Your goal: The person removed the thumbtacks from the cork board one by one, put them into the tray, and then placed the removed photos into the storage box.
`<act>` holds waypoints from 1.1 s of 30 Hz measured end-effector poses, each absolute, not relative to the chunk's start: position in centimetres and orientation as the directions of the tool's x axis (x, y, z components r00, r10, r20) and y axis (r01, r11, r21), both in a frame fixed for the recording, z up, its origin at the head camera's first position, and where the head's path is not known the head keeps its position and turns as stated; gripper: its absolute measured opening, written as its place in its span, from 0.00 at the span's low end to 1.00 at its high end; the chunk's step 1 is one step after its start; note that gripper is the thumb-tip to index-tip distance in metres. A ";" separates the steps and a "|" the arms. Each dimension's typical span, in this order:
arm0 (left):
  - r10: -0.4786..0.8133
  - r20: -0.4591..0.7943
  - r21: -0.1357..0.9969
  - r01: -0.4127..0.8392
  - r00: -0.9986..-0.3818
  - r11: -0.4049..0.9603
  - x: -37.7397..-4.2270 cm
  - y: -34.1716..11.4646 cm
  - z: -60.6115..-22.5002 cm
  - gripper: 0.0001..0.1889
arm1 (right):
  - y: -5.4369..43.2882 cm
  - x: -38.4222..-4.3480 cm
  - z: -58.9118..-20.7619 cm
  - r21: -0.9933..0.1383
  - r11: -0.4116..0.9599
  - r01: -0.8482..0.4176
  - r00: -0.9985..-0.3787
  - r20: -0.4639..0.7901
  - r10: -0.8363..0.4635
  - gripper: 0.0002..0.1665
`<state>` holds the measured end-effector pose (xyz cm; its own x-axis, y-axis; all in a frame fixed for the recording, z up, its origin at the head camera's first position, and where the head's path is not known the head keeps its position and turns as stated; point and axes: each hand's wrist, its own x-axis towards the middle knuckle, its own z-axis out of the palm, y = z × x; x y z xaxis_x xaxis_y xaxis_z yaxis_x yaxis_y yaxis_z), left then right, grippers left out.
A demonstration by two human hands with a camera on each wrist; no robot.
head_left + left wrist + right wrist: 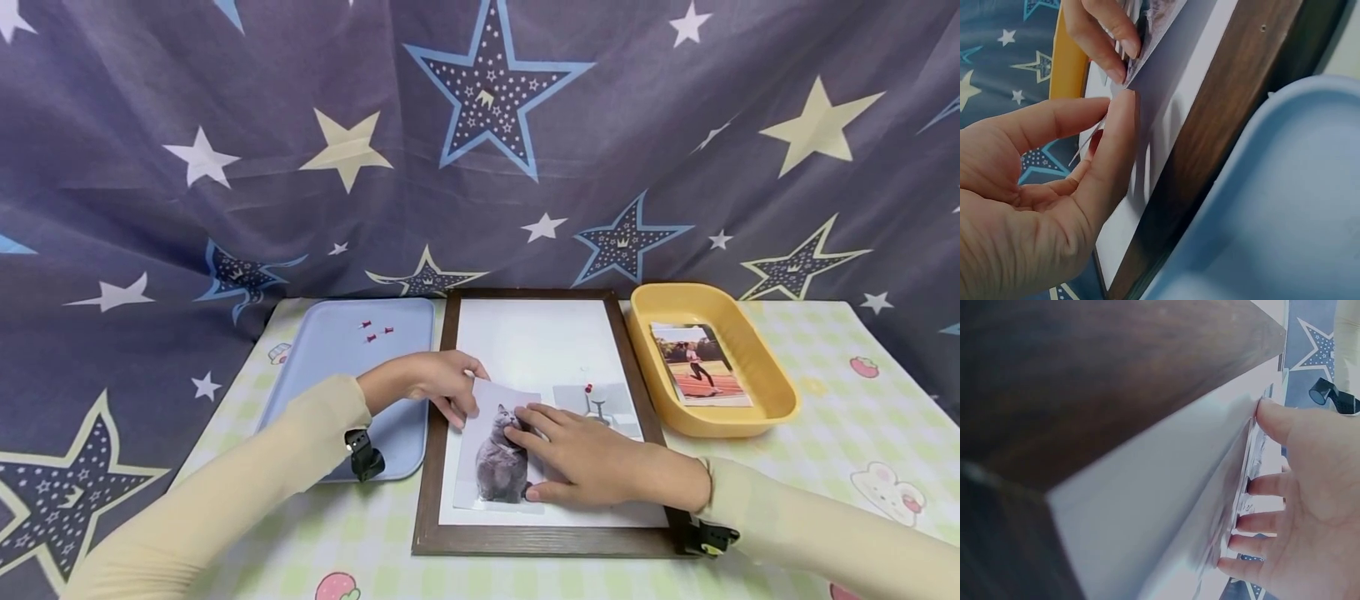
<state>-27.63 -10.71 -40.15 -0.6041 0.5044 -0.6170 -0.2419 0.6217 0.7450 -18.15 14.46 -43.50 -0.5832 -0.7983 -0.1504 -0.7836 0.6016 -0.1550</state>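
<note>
A photo of a grey cat (498,471) lies over the left lower part of a white board (532,342) in a dark wooden frame (525,542). My left hand (435,379) pinches the photo's upper left corner between thumb and fingers; in the left wrist view the photo's edge shows at the fingertips. The right hand (585,454) rests across the photo's right side with its fingers extended and spread. Just beyond that hand a pale photo (618,404), partly covered, sits on the board with a red pushpin (588,388) at its top.
A blue tray (330,333) with several red pushpins (372,337) stands left of the frame, under my left forearm. On the right is a yellow basket (772,400) holding photos, the top one a runner photo (697,367). A starry curtain (480,225) hangs behind the table.
</note>
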 end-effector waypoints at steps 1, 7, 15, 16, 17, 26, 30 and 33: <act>0.508 -0.616 0.747 -0.243 -0.601 0.619 -27.6 -10.8 -40.2 0.24 | 14.4 -18.1 -43.5 -0.156 0.602 -0.783 -0.583 -0.151 -0.798 0.43; 0.526 -0.624 0.753 -0.265 -0.579 0.602 -27.2 -10.9 -40.7 0.28 | 14.5 -18.1 -43.5 -0.163 0.607 -0.778 -0.587 -0.155 -0.795 0.43; 0.528 -0.604 0.768 -0.259 -0.597 0.586 -26.9 -10.7 -41.4 0.28 | 14.4 -18.1 -43.6 -0.171 0.602 -0.780 -0.586 -0.139 -0.798 0.44; 0.529 -0.603 0.768 -0.256 -0.597 0.587 -26.8 -10.7 -41.5 0.28 | 14.4 -18.1 -43.6 -0.172 0.601 -0.780 -0.586 -0.136 -0.799 0.44; 0.529 -0.603 0.767 -0.253 -0.597 0.589 -26.8 -10.6 -41.5 0.27 | 14.4 -18.1 -43.6 -0.174 0.601 -0.780 -0.586 -0.134 -0.799 0.44; 0.531 -0.603 0.768 -0.253 -0.596 0.589 -26.8 -10.5 -41.4 0.25 | 14.4 -18.2 -43.5 -0.178 0.601 -0.779 -0.588 -0.127 -0.799 0.44; 0.529 -0.605 0.768 -0.259 -0.595 0.586 -26.8 -10.5 -41.6 0.25 | 14.4 -18.4 -43.3 -0.183 0.588 -0.788 -0.577 -0.116 -0.809 0.42; 0.528 -0.605 0.767 -0.259 -0.595 0.587 -26.8 -10.5 -41.7 0.24 | 14.5 -18.6 -43.1 -0.196 0.579 -0.791 -0.572 -0.097 -0.815 0.41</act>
<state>-26.78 -10.47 -41.67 -0.5952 0.5285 -0.6054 -0.2589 0.5870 0.7670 -18.64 14.45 -43.12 -0.5719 -0.8145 -0.0973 -0.7913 0.5790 -0.1962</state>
